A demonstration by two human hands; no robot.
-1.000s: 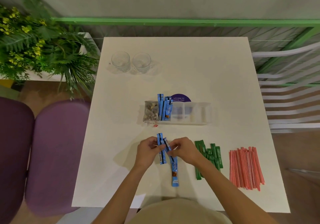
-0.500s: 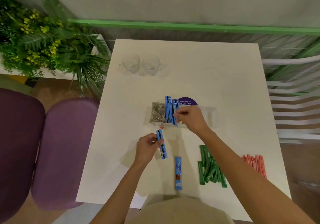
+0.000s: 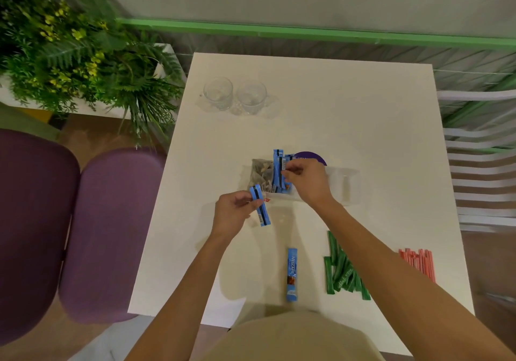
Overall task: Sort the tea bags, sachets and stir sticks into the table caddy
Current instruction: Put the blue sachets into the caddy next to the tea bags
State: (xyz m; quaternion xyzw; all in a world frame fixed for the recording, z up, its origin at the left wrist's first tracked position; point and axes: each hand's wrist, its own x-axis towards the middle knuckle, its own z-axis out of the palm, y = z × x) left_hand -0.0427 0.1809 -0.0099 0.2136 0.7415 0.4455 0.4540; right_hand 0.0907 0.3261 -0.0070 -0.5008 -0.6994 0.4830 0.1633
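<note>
Left hand (image 3: pixel 233 215) pinches blue sachet (image 3: pixel 260 205) at centre frame, long axis near-vertical, foot tilted lower right. Right hand (image 3: pixel 305 182) pinches upright sachets (image 3: pixel 277 170) in caddy (image 3: pixel 346 184). Loose sachet (image 3: pixel 291 274), lower centre, reads NESCAFÉ.

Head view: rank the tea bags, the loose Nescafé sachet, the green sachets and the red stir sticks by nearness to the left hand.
From the left hand:
1. Tea bags, in the left end compartment of the caddy, just beyond the hand.
2. Loose Nescafé sachet, lying flat, nearer the person.
3. Green sachets, piled to that sachet's right.
4. Red stir sticks, farthest right.
</note>
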